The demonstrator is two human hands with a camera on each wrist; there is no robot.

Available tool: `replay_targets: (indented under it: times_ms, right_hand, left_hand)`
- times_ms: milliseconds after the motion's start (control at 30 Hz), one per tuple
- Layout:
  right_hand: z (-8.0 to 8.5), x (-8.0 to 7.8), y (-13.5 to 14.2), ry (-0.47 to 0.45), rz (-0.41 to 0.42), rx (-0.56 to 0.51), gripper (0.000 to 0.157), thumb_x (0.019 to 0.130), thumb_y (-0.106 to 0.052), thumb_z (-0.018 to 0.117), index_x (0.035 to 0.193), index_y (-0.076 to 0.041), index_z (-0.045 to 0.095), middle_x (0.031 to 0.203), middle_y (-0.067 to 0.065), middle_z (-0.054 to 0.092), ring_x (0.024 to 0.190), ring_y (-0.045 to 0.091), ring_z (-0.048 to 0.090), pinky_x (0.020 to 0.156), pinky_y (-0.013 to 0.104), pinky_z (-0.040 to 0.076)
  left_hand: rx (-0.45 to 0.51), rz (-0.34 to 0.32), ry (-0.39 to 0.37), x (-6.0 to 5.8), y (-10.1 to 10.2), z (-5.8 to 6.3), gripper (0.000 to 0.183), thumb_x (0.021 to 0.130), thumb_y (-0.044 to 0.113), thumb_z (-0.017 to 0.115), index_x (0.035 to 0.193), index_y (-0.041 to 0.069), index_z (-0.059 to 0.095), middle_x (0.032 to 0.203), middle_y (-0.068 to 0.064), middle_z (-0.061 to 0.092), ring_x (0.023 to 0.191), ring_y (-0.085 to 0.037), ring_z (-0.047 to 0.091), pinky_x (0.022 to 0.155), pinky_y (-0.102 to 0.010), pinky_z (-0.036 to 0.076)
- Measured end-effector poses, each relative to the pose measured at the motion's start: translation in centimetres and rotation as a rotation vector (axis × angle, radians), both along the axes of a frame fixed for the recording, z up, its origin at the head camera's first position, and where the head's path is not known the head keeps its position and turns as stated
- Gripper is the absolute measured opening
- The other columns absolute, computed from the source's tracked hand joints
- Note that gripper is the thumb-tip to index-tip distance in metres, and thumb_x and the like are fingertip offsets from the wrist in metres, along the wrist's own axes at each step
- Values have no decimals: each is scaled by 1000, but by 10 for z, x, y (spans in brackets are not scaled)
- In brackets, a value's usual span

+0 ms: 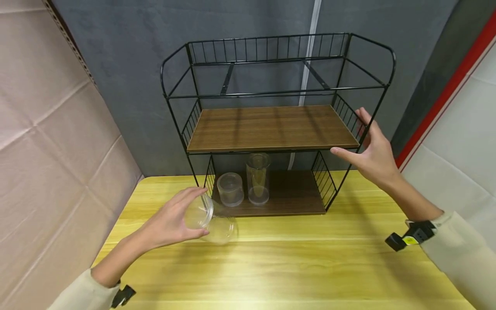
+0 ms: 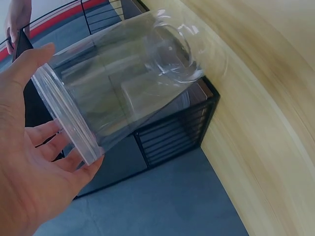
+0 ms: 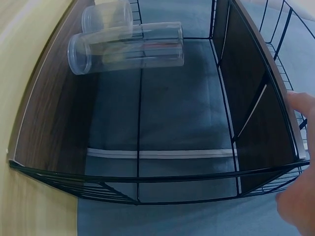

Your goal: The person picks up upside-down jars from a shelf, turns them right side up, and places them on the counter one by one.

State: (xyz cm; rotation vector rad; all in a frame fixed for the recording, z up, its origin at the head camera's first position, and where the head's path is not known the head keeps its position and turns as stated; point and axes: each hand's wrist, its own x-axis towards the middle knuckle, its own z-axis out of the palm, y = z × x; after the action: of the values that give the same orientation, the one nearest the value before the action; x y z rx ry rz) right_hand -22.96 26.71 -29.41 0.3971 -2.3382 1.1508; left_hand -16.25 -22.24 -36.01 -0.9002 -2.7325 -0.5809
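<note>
My left hand (image 1: 168,221) grips a clear tall jar (image 2: 118,83) round its ridged end, thumb on one side and fingers on the other. The jar is tilted over the table, just in front of the rack's lower left corner. My right hand (image 1: 373,157) holds the right side of the black wire rack (image 1: 267,150) at the middle shelf (image 1: 271,129), its thumb at the shelf's front edge and its fingers outside the side wires. On the bottom shelf (image 1: 294,193) stand a short clear jar (image 1: 230,189) and a tall clear jar (image 1: 258,181), side by side toward the left.
The rack stands on a light wood table (image 1: 271,267) against a grey cloth backdrop (image 1: 128,86). Its top tier (image 1: 271,92) is an open frame with two crossbars. A pale cloth wall (image 1: 58,172) closes the left side, and a white panel (image 1: 465,142) with red edging the right.
</note>
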Motion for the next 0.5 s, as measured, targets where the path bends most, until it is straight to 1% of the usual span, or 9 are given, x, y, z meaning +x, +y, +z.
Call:
replay_targets:
  times_ms: [133,333,433,500]
  right_hand:
    - [0,-2,-1,-20,1,2,102,80,-23,82,154,-39,13,161,-11,22,146,11,25,119,40,25]
    - [0,-5,-1,-20,16,-4,103,79,-21,83,154,-39,13,161,-9,20,146,12,26,118,37,26]
    - [0,-6,-1,-29,21,-9,103,80,-21,82,154,-39,13,161,-7,21,145,14,27,118,38,28]
    - [-1,-6,0,-32,24,-13,103,80,-21,82,154,-39,13,161,-5,22,145,15,29,117,35,29]
  left_hand:
    - [-22,2,13,1,-8,0,102,66,55,85,148,15,41,143,-10,47,131,-30,46,101,-56,45]
    - [-63,9,11,2,-16,3,99,67,53,85,146,11,43,144,-9,47,130,-29,47,101,-55,45]
    - [-84,6,12,2,-20,4,99,68,58,82,145,10,44,143,-10,48,129,-30,48,100,-55,46]
    - [-96,2,10,2,-22,4,99,69,63,79,145,11,44,142,-10,48,129,-31,48,99,-55,47]
